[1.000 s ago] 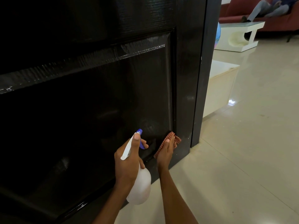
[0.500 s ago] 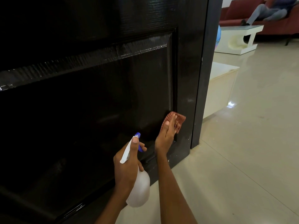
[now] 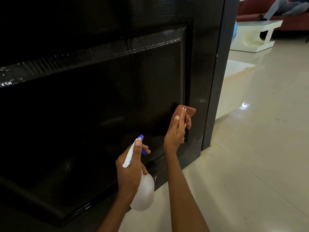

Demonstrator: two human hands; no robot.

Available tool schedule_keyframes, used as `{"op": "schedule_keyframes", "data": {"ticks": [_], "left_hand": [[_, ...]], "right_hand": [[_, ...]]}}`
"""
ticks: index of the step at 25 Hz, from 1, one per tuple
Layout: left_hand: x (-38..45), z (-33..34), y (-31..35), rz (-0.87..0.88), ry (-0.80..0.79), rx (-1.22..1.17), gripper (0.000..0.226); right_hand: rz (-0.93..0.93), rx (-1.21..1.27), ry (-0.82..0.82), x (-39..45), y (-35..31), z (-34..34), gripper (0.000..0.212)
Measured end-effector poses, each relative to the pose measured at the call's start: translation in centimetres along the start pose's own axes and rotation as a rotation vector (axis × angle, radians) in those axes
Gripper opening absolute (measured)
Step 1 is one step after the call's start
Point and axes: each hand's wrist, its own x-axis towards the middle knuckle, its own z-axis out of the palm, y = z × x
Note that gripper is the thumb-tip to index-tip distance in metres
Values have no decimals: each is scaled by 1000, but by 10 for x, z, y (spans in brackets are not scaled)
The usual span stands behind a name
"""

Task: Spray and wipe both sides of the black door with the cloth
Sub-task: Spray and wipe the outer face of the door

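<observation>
The glossy black door [image 3: 103, 91] fills the left and middle of the head view, its edge standing on the tiled floor. My right hand [image 3: 175, 131] presses an orange checked cloth [image 3: 189, 113] flat against the lower right corner of the door's sunken panel, fingers straight. Lower and to the left, my left hand [image 3: 130, 169] grips the neck of a white spray bottle [image 3: 144, 193] with a blue nozzle, thumb along the top and a finger at the trigger, nozzle facing the door.
Pale glossy floor tiles [image 3: 250, 164] spread to the right of the door. A low cream box [image 3: 234, 87] stands just behind the door's edge. Farther back are a white coffee table [image 3: 257, 36] and a person's legs on a red sofa [image 3: 284, 7].
My right hand has slid the cloth up the panel's right edge from the bottom corner. The left hand and bottle have barely moved.
</observation>
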Motion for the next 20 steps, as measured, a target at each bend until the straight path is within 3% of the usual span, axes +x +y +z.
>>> {"op": "schedule_keyframes", "data": {"ticks": [2, 4, 6, 8, 11, 15, 18, 20], "left_hand": [[-1, -9, -6, 10, 28, 15, 49], [-3, -19, -16, 5, 53, 35, 46], [-9, -30, -24, -6, 64, 52, 43], [-18, -41, -32, -28, 52, 61, 45], [-33, -50, -39, -91, 65, 69, 45], [-45, -64, -42, -141, 134, 39, 37], [-53, -78, -51, -182, 212, 28, 31], [-58, -86, -57, -176, 239, 44, 44]], "right_hand": [[-176, -40, -38, -6, -1, 9, 48], [-230, -121, -164, -38, 18, 16, 50], [-100, -191, -230, -75, 62, 6, 54], [146, -148, -252, -95, 103, -10, 60], [316, -74, -267, -95, 120, -17, 64], [125, -60, -349, -120, 87, -7, 58], [-16, -300, -551, -160, 92, -1, 60], [-124, -428, -632, -184, 119, -13, 62]]}}
